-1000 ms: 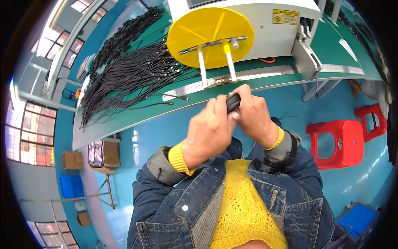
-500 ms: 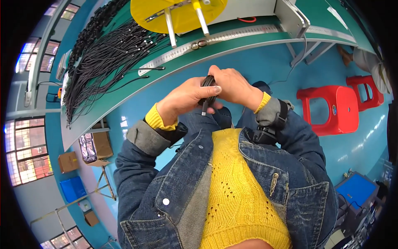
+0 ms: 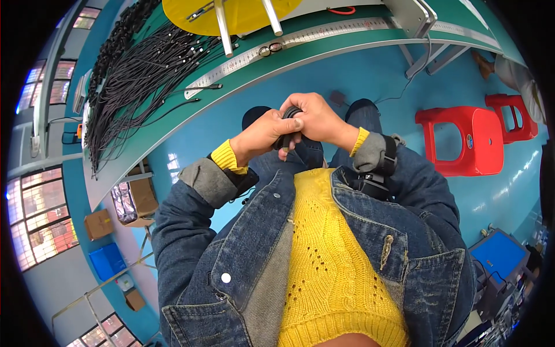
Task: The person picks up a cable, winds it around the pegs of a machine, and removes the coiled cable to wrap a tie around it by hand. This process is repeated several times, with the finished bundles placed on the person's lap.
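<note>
A coiled black cable [image 3: 284, 141] is held in front of my body, above my knees. My left hand [image 3: 261, 134] is closed round the lower left side of the coil, its thumb lying across it. From the right, my right hand [image 3: 317, 118] grips the upper part of the coil with bent fingers, and the two hands meet there. Fingers hide much of the cable, and its ends cannot be made out. Beyond my hands, a steel ruler [image 3: 312, 36] lies along the green table [image 3: 243, 74]. Many loose black cables [image 3: 144, 75] are spread on the table at the left.
A yellow disc with metal rods [image 3: 231, 14] stands over the table's far side. Right of it is a grey metal bracket [image 3: 407, 17]. Red stools [image 3: 483, 141] stand on the blue floor at right, near another person's leg [image 3: 514, 75]. Cardboard boxes [image 3: 99, 224] lie at left.
The view has shifted slightly, and the table sits higher in it. Both hands still hold the coil; the silver plug that hung below it is now out of sight.
</note>
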`<action>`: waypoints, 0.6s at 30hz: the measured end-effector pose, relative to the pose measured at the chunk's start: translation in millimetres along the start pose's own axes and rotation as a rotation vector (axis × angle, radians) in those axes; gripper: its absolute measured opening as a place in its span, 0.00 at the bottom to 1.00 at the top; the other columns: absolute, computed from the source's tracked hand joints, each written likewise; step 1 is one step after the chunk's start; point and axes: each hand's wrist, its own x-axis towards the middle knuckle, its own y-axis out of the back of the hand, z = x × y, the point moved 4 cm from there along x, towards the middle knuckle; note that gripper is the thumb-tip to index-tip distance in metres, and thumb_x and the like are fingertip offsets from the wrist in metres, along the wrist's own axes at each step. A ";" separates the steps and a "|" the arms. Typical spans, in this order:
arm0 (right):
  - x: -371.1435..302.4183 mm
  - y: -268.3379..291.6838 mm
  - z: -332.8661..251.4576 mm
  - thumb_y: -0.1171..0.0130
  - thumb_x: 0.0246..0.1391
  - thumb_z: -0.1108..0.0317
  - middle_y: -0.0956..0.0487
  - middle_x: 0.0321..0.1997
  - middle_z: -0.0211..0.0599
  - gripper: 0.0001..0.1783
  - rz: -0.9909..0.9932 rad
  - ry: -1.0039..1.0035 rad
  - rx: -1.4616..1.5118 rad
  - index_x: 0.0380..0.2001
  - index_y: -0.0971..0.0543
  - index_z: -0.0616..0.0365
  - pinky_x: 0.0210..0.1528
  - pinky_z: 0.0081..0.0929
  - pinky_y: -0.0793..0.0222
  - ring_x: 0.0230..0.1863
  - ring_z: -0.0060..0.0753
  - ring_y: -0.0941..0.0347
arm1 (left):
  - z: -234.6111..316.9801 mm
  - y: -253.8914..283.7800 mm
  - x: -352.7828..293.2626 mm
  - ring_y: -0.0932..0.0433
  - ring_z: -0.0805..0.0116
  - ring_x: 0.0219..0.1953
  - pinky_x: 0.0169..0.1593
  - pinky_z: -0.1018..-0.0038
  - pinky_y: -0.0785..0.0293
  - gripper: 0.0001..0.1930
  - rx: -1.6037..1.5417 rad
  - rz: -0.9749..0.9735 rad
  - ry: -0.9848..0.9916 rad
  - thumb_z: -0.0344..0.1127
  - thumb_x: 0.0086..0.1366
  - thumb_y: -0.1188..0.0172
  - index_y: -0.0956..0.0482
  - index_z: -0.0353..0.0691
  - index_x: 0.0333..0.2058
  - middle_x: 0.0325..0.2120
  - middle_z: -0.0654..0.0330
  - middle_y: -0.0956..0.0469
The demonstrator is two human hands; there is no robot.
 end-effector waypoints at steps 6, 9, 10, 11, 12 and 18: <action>0.7 -2.4 -3.0 0.44 0.38 0.70 0.24 0.21 0.47 0.10 0.024 0.300 -0.768 0.28 0.27 0.61 0.24 0.36 0.32 0.25 0.48 0.25 | -9.1 3.0 6.0 0.29 0.77 0.20 0.18 0.83 0.33 0.19 0.000 0.032 0.196 0.46 0.58 0.42 0.29 0.33 0.34 0.21 0.62 0.29; 2.7 -2.3 -4.0 0.44 0.37 0.70 0.24 0.21 0.47 0.09 -0.032 0.267 -0.926 0.26 0.27 0.60 0.25 0.36 0.32 0.25 0.48 0.26 | -22.4 11.2 11.7 0.32 0.78 0.18 0.17 0.84 0.38 0.16 0.184 0.024 0.299 0.44 0.58 0.42 0.28 0.34 0.30 0.20 0.63 0.29; 5.1 -1.0 -1.7 0.44 0.37 0.70 0.24 0.22 0.47 0.09 -0.051 0.198 -0.896 0.26 0.27 0.60 0.27 0.38 0.31 0.26 0.50 0.26 | -23.0 9.7 12.9 0.33 0.79 0.17 0.16 0.84 0.40 0.16 0.120 -0.001 0.171 0.44 0.58 0.42 0.28 0.34 0.31 0.19 0.63 0.29; 7.4 -0.3 0.6 0.44 0.36 0.69 0.23 0.23 0.47 0.09 -0.070 0.130 -0.866 0.25 0.26 0.59 0.29 0.40 0.31 0.27 0.52 0.26 | -22.8 7.9 12.8 0.34 0.79 0.16 0.16 0.84 0.41 0.16 0.057 -0.024 0.043 0.43 0.57 0.41 0.28 0.34 0.31 0.19 0.63 0.29; 8.4 -0.6 1.0 0.44 0.36 0.69 0.23 0.23 0.47 0.09 -0.071 0.129 -0.868 0.25 0.26 0.59 0.29 0.40 0.31 0.27 0.52 0.26 | -19.6 5.6 11.8 0.35 0.79 0.15 0.16 0.84 0.43 0.16 -0.004 -0.050 -0.085 0.43 0.56 0.41 0.28 0.34 0.31 0.18 0.63 0.30; 6.1 -15.6 3.0 0.44 0.35 0.70 0.24 0.20 0.48 0.09 0.126 0.176 -0.340 0.24 0.28 0.61 0.28 0.40 0.30 0.25 0.52 0.26 | -18.7 12.8 -5.7 0.34 0.80 0.16 0.16 0.82 0.40 0.16 0.032 -0.093 -0.013 0.40 0.54 0.40 0.29 0.33 0.34 0.20 0.63 0.30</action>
